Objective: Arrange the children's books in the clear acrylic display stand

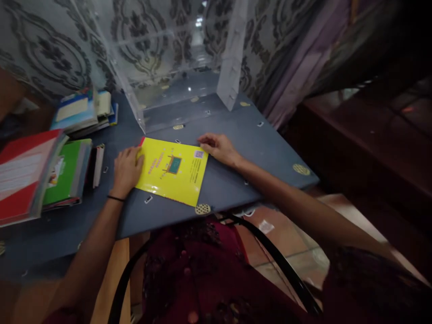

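A glossy yellow booklet [168, 171] lies on the blue-grey tabletop in front of me, with a small chalkboard picture and a printed code on its cover. At its left edge is my left hand [126, 171], closed on the margin with the thumb along the cover; part of the grip is hidden. My right hand [219, 147] touches the top right corner, thumb and bent fingers apart.
Behind the booklet stands a clear plastic rack [182, 85]. To the left, red [29, 175] and green [69, 168] books stand near a stack of more books [79, 112]. The table's [232, 189] front edge is close to my body; a patterned curtain [138, 40] hangs behind.
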Available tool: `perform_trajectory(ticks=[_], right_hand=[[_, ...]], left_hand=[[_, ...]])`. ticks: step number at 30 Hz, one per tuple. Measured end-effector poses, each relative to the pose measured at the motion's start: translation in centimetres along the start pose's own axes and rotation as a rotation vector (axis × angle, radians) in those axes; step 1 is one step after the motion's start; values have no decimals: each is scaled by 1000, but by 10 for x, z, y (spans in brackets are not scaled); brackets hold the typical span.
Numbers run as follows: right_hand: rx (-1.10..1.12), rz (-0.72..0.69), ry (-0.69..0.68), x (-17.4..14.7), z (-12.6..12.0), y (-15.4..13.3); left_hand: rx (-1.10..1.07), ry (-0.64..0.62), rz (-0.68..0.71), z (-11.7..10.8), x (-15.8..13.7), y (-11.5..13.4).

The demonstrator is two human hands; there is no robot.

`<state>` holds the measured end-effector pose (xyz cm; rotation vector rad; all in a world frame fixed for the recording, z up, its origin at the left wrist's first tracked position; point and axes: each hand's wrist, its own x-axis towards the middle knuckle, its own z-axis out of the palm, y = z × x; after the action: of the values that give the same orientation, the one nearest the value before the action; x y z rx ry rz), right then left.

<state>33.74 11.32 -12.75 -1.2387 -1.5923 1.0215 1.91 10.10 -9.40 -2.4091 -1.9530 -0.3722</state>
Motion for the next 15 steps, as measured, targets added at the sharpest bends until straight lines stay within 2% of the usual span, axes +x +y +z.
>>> perform_trajectory(ticks=[8, 11, 15], right_hand=[[-250, -147, 43, -87, -21, -14], [-266, -200, 74, -99, -25, -10], [-272, -203, 118, -95, -25, -6]], left_hand=[[-11, 32, -1, -6, -4, 5], [1, 31, 10, -8, -6, 6], [4, 56, 18, -9, -7, 6]])
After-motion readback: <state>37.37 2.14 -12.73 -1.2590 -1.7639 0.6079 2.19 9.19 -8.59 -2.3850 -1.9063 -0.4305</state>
